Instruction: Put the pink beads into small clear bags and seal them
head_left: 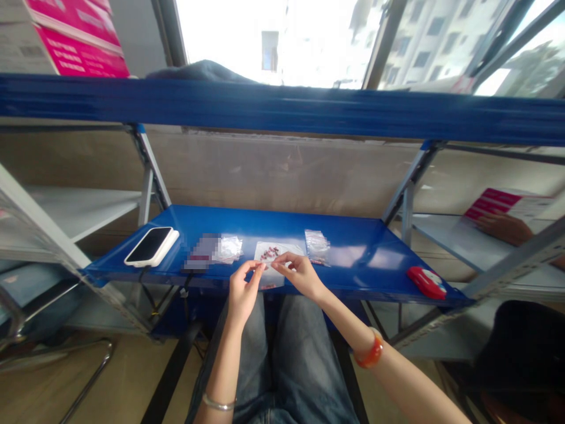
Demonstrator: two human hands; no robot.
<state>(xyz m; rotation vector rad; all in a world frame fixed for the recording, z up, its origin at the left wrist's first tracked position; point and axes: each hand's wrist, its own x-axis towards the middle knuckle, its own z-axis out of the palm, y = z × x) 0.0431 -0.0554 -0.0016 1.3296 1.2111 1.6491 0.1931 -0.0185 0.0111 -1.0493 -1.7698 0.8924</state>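
My left hand (243, 290) and my right hand (302, 275) meet over the front edge of the blue table, fingertips pinched close together. Whatever sits between the fingers is too small to make out. Just beyond them, small dark red and pink pieces (270, 254) lie in a loose heap on a white sheet or shallow tray (289, 249). Below the fingertips, a pale, translucent patch (276, 279) shows a few reddish bits along its lower edge. A stack of clear plastic bags (316, 246) lies beyond my right hand. More clear packets (230, 249) rest to the left.
A white-framed phone or power bank (152, 246) lies at the table's left, its cable hanging over the edge. A red pouch-like object (426, 282) sits at the right corner. A blue shelf beam (282, 109) crosses above. At right, another person's hand (505, 227) touches a pink-and-white box.
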